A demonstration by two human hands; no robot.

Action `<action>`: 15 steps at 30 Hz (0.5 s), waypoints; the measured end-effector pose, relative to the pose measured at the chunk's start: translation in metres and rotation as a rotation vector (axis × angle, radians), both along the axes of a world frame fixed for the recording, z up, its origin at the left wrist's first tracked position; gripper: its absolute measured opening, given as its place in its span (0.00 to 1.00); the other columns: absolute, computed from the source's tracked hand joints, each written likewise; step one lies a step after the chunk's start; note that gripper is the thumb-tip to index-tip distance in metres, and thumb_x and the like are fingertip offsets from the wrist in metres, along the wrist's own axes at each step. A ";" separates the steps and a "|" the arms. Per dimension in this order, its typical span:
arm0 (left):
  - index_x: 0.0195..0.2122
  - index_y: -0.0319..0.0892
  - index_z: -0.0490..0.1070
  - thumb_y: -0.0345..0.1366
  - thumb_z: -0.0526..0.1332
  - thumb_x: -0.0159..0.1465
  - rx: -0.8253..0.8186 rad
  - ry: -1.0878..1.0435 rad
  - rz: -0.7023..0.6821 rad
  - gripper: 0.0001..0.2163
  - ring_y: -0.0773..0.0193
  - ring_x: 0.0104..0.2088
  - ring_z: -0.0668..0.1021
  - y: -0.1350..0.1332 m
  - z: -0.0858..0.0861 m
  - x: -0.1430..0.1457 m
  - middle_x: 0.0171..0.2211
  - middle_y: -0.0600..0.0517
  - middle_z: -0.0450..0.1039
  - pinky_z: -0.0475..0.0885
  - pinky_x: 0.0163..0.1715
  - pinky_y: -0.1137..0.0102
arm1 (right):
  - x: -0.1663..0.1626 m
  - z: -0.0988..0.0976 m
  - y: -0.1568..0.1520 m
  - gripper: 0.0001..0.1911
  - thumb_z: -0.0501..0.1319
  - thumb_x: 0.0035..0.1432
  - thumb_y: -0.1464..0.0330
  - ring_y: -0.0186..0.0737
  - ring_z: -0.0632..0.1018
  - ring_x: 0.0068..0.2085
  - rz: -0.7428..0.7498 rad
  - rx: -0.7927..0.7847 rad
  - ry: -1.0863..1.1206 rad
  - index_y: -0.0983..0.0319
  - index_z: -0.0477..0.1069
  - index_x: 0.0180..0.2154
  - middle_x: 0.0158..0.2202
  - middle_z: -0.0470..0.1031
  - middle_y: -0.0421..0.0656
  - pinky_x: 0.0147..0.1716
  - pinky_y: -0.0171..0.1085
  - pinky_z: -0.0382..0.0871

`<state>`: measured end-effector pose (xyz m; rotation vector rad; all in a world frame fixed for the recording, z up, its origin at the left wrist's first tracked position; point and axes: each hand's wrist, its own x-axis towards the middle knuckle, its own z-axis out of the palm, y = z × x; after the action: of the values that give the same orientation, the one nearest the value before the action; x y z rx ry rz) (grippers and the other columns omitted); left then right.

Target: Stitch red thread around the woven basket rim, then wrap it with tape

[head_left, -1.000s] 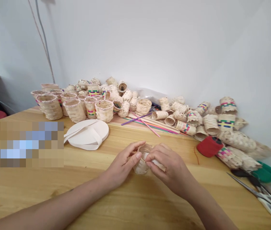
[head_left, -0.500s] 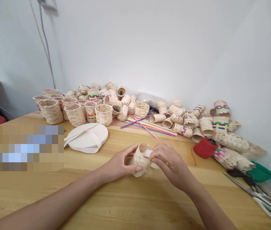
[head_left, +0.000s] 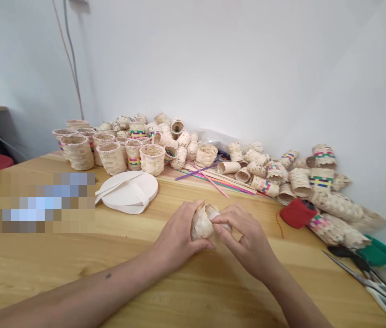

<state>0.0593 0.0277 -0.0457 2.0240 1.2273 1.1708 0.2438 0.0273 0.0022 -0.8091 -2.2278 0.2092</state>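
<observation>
A small pale woven basket [head_left: 202, 222] sits between both my hands, low over the wooden table [head_left: 165, 291]. My left hand [head_left: 178, 237] wraps around its left side, thumb under it. My right hand [head_left: 244, 239] pinches a white strip [head_left: 213, 213] at the basket's rim, fingers closed on it. The basket is tilted on its side, with its woven wall facing me.
Several woven baskets [head_left: 110, 155] stand at the back left; a heap of more lies along the wall [head_left: 302, 177]. A white tape roll [head_left: 128, 191], coloured strips [head_left: 213, 180], a red spool [head_left: 297, 212], scissors [head_left: 370, 282] and a green object [head_left: 380, 255] lie around.
The basket has been turned from upright onto its side between my hands. Both hands shifted slightly right and closed tighter around it.
</observation>
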 end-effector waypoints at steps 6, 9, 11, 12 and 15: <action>0.59 0.45 0.57 0.49 0.52 0.65 -0.097 -0.208 -0.198 0.24 0.55 0.53 0.69 -0.001 0.004 -0.005 0.55 0.45 0.64 0.63 0.54 0.60 | 0.002 0.003 0.002 0.06 0.55 0.61 0.75 0.38 0.71 0.36 0.032 0.031 -0.024 0.61 0.69 0.33 0.32 0.71 0.42 0.36 0.37 0.64; 0.59 0.45 0.57 0.48 0.47 0.67 -0.233 -0.348 -0.190 0.22 0.56 0.56 0.67 -0.001 0.007 -0.007 0.56 0.45 0.64 0.61 0.55 0.61 | 0.002 0.004 0.000 0.06 0.55 0.61 0.75 0.38 0.70 0.36 0.056 0.039 -0.069 0.61 0.68 0.34 0.32 0.71 0.42 0.36 0.37 0.63; 0.59 0.46 0.57 0.48 0.50 0.67 -0.287 -0.416 -0.199 0.22 0.56 0.56 0.66 0.000 0.008 -0.008 0.56 0.46 0.64 0.61 0.55 0.61 | 0.000 0.004 -0.001 0.05 0.55 0.61 0.75 0.39 0.70 0.36 0.076 0.054 -0.097 0.61 0.68 0.34 0.32 0.71 0.42 0.36 0.38 0.63; 0.58 0.46 0.57 0.47 0.52 0.66 -0.305 -0.436 -0.213 0.22 0.55 0.56 0.66 0.001 0.008 -0.008 0.55 0.46 0.64 0.61 0.54 0.61 | -0.001 0.004 -0.001 0.05 0.55 0.61 0.75 0.39 0.70 0.36 0.083 0.065 -0.107 0.61 0.68 0.34 0.32 0.71 0.42 0.36 0.38 0.62; 0.57 0.45 0.60 0.45 0.55 0.64 -0.315 -0.450 -0.262 0.21 0.56 0.54 0.68 0.001 0.010 -0.008 0.53 0.47 0.66 0.62 0.53 0.63 | -0.003 0.003 -0.002 0.05 0.55 0.60 0.76 0.39 0.69 0.36 0.097 0.093 -0.119 0.62 0.68 0.33 0.32 0.71 0.43 0.35 0.38 0.62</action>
<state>0.0515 0.0285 -0.0362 1.5262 0.8326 1.1395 0.2407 0.0257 0.0052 -0.6804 -2.3723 0.1055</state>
